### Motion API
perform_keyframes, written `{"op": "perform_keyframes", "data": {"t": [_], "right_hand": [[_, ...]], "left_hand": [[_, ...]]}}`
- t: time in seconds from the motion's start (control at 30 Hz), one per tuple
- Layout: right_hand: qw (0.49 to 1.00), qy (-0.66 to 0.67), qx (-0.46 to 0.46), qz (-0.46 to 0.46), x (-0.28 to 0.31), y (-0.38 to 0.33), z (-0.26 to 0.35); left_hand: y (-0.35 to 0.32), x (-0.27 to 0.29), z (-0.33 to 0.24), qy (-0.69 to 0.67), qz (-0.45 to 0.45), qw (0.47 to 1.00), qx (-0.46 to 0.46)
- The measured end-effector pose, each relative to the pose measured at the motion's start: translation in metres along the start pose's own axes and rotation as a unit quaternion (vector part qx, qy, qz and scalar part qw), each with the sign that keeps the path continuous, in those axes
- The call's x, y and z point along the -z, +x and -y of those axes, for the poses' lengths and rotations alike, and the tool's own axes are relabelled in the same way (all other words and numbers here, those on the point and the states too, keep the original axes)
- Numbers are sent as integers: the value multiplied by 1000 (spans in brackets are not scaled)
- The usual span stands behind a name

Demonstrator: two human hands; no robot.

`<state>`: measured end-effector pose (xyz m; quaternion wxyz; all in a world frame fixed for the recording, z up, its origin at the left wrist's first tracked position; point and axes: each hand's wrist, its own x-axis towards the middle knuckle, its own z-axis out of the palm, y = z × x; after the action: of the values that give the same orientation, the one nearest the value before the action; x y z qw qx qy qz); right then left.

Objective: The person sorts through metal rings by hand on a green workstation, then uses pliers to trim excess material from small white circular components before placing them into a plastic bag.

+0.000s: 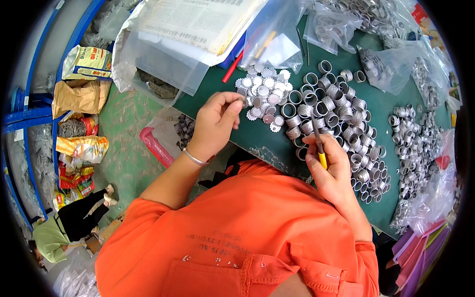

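My left hand point(217, 118), with a silver bangle at its wrist, is closed in a pinch beside a pile of flat, toothed silver discs point(264, 89). What its fingertips hold, if anything, is too small to make out. My right hand point(332, 168) is closed around a slim dark tool with a yellow handle point(322, 159), its shaft pointing away from me. This tool lies over the near side of a large heap of short grey metal rings point(341, 111). Some rings stand on end, others rest on their sides.
The green table point(378, 94) also bears another ring heap point(415, 148) at right and plastic bags point(388, 67) of metal parts at the back. Newspaper point(190, 24), clear plastic and a red pen point(232, 68) lie at far left. Blue shelving point(76, 29) and another person point(67, 222) are left.
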<state>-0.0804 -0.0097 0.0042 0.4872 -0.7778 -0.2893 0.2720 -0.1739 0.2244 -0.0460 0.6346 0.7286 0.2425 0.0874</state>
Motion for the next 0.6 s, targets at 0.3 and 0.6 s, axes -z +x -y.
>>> {"op": "perform_keyframes", "data": {"t": [0.3,0.6], "right_hand": [[991,-89,100,-17,-1,22,13],[984,-115,132,-19,6,33,19]], "left_hand": [[-6,-14,-28,-470,184,847,168],[4,-28,-43,-410,173,881,162]]}}
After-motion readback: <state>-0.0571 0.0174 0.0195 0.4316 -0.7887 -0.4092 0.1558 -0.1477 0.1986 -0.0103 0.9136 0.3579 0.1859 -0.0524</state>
